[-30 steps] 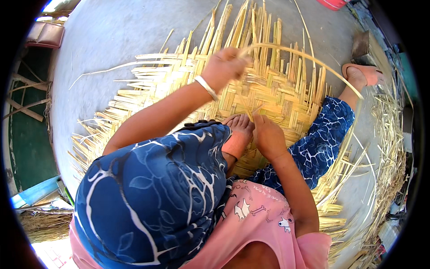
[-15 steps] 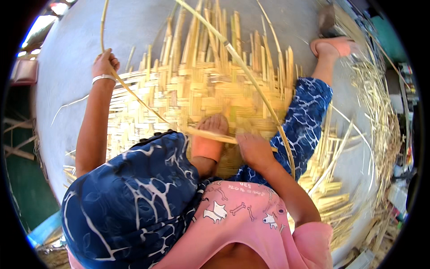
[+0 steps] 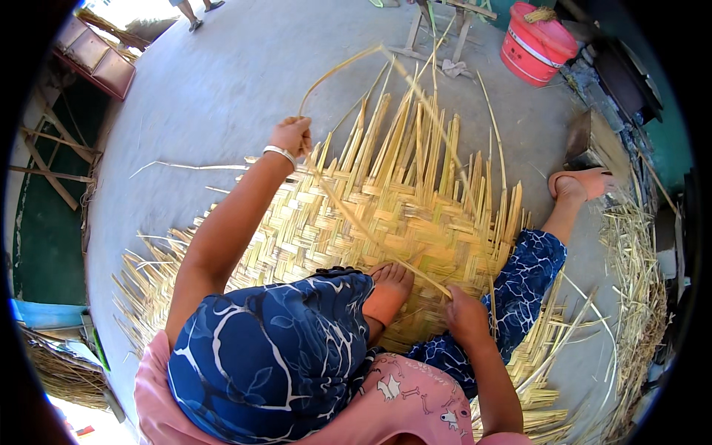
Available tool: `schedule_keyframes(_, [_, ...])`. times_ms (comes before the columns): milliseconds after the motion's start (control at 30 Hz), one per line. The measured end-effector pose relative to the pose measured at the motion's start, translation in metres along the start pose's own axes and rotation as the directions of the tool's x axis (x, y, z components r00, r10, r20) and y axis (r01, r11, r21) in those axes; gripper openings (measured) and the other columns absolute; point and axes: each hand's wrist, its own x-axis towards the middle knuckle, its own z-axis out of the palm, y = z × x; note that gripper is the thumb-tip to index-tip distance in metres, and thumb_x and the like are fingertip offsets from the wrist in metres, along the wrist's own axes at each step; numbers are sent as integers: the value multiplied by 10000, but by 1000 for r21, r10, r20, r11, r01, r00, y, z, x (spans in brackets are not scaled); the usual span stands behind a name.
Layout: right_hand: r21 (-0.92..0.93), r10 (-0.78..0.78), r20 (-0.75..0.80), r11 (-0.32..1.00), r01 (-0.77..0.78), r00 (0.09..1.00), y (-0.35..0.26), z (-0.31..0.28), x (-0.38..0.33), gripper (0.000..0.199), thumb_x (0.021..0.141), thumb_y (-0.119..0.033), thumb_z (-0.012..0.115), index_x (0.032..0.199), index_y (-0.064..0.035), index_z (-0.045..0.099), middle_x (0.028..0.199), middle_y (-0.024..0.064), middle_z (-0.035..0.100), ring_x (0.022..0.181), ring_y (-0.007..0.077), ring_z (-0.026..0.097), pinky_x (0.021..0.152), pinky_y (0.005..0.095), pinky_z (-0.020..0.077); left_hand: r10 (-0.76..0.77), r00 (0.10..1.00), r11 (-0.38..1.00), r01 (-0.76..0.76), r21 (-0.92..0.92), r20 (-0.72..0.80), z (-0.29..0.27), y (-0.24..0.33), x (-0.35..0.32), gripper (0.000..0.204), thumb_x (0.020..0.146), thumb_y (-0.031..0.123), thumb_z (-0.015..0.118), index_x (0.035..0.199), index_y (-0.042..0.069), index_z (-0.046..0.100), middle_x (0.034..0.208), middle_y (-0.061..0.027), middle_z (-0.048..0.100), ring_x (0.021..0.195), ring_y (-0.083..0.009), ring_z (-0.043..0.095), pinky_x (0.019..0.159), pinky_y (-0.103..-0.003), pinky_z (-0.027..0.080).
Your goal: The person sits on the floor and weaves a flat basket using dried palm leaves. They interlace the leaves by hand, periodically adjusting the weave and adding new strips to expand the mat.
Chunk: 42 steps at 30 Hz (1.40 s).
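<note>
A long, split strip of bamboo or cane (image 3: 356, 220) runs slanting between my hands, above a half-woven mat (image 3: 289, 241). My left hand (image 3: 291, 136) is closed round the strip near the mat's far edge. Beyond that hand the strip bends up into a loop and comes back toward the mat, blurred. My right hand (image 3: 467, 317) pinches the strip's near part beside my right thigh. On the mat rests my foot in an orange sandal (image 3: 387, 297). Unwoven strip ends (image 3: 426, 141) stick out along the far side.
A pile of thin shavings (image 3: 630, 259) lies along the right, near a wooden block (image 3: 595, 144). A red bucket (image 3: 535, 48) and a wooden stand (image 3: 437, 33) are at the far side. Another person's legs (image 3: 189, 13) show at far left.
My left hand has moved right and farther out, bringing the strip into a loop. My right hand stays beside my foot, still gripping. The view has shifted, showing more floor beyond the mat.
</note>
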Motion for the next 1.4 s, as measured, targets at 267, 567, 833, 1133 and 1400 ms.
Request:
schedule_keyframes(267, [-145, -34, -155, 989, 11, 987, 20, -52, -8, 272, 828, -57, 490, 1084, -45, 583, 942, 208, 624, 835, 374, 609, 727, 435, 488, -56, 969, 993, 29, -113, -241, -102, 43, 60, 247, 849, 156, 587, 650, 71, 466, 497, -34, 427, 374, -140, 391, 370, -318, 345])
schedule_keyframes(567, [-271, -27, -299, 961, -58, 954, 101, -93, -28, 221, 891, -58, 487, 1103, -36, 541, 988, 174, 615, 901, 361, 598, 763, 416, 477, -75, 721, 982, -66, -176, -689, -207, 33, 76, 215, 759, 104, 710, 893, -38, 619, 756, -138, 625, 617, -226, 619, 533, -356, 506])
schedule_keyframes(833, [-451, -96, -221, 892, -14, 971, 132, -99, -44, 345, 824, 22, 518, 1164, -35, 498, 1045, 171, 593, 911, 385, 570, 771, 445, 460, 466, 818, -271, -231, 934, 338, -174, 4, 9, 258, 861, 270, 597, 1108, 196, 598, 929, -73, 667, 906, -294, 617, 763, -407, 486])
schedule_keyframes(1133, [-375, 99, -233, 909, -183, 968, 159, -107, -72, 333, 825, 25, 496, 1152, -33, 521, 1048, 179, 601, 949, 392, 566, 795, 439, 457, 233, 971, 456, -63, 888, -51, -175, -13, 28, 307, 872, 296, 534, 1111, 108, 572, 953, -110, 652, 876, -287, 620, 787, -379, 487])
schedule_keyframes(1400, [-432, -87, -283, 901, -46, 955, 123, -91, -53, 391, 785, 30, 560, 1166, -53, 524, 1011, 154, 603, 903, 369, 573, 790, 435, 458, 444, 773, 96, -544, 834, 454, -22, -61, -139, 406, 778, 247, 587, 1144, 79, 543, 1081, -101, 601, 1022, -258, 570, 906, -357, 427])
